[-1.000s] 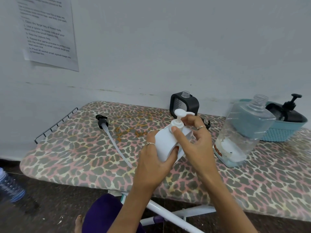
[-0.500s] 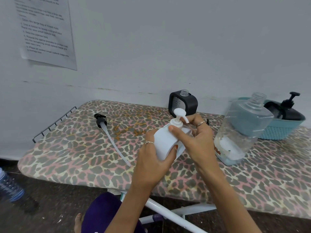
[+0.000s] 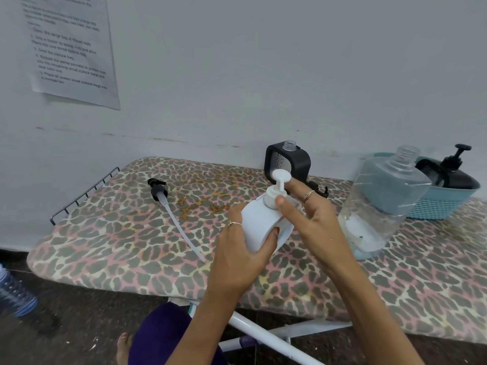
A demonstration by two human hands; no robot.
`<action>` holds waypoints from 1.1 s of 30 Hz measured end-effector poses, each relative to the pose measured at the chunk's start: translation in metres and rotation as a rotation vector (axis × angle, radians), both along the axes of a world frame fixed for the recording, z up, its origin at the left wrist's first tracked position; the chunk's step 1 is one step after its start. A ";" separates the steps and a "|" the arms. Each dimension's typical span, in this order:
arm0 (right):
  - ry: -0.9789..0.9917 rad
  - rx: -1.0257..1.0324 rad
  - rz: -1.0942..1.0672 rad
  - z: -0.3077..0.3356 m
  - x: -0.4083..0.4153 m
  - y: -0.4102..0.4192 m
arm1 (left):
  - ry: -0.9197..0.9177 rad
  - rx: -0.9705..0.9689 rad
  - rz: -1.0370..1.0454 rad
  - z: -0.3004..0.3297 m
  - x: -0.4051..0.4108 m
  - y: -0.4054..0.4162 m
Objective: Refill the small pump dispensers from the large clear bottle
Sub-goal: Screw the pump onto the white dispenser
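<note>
Lying loose on the leopard-print board (image 3: 110, 241) is a black pump with tube (image 3: 168, 204); the left hand (image 3: 238, 255) grips the white dispenser (image 3: 259, 223) above the board, the right hand (image 3: 313, 219) pinches its pump collar, and the uncapped large clear bottle (image 3: 382, 204) stands just right.

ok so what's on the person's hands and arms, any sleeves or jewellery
Both forearms are bare, with no sleeves in view. The left hand wears a thin ring with a small ornament on one finger. The right hand wears a slim, patterned metal ring. One left fingertip shows reddish-orange nail polish. No watch, bracelet or glove shows on either wrist.
</note>
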State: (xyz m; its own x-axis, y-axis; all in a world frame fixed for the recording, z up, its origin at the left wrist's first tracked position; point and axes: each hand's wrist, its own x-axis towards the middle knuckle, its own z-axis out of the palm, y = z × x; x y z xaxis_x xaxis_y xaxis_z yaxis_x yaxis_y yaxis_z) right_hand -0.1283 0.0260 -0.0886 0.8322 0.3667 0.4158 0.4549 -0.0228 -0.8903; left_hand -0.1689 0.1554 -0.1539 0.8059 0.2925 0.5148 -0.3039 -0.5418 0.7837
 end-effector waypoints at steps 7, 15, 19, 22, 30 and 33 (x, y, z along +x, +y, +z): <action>0.067 0.060 -0.159 -0.003 0.002 0.007 | -0.007 -0.002 -0.008 0.001 0.000 0.001; 0.037 0.060 -0.266 0.000 0.002 0.022 | -0.021 -0.012 -0.002 0.003 -0.002 0.000; 0.025 0.012 -0.209 0.001 0.000 0.014 | -0.007 -0.017 -0.013 0.004 -0.002 0.000; 0.035 -0.048 -0.076 0.007 0.003 0.002 | -0.006 -0.010 -0.007 0.003 -0.001 0.000; 0.090 -0.105 -0.171 0.014 0.004 0.003 | -0.026 0.025 0.033 0.007 -0.002 -0.001; 0.097 -0.083 -0.262 0.014 0.001 0.005 | -0.045 0.037 0.051 0.007 -0.004 -0.001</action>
State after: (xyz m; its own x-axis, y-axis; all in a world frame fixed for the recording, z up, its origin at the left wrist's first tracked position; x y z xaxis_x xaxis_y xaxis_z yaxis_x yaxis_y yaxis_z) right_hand -0.1269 0.0310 -0.0749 0.9373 0.1635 0.3078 0.3372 -0.2025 -0.9194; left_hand -0.1725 0.1542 -0.1472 0.7662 0.3128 0.5613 -0.3099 -0.5854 0.7492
